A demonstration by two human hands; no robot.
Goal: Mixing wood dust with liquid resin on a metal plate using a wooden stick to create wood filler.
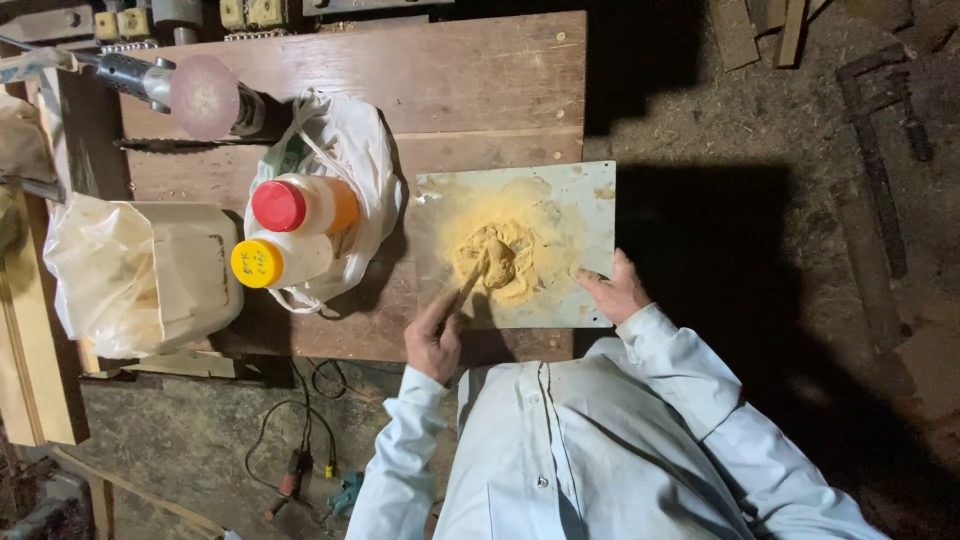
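A pale metal plate (pixel 585 195) lies on the wooden table (pixel 450 80), near its front right corner. A mound of yellow-brown paste (pixel 497 262) ringed by yellow powder sits on the plate. My left hand (pixel 433 338) grips a thin wooden stick (pixel 470 283) whose tip is in the paste. Fingers spread, my right hand (pixel 613 291) rests on the plate's front right corner and holds nothing.
Left of the plate, a white plastic bag (pixel 355 150) holds a red-capped bottle (pixel 300 204) and a yellow-capped bottle (pixel 275 260). A white jerrycan (pixel 190 265) in plastic stands further left. A power tool with a pink disc (pixel 203 96) lies at the back. Cables (pixel 300 440) trail on the floor.
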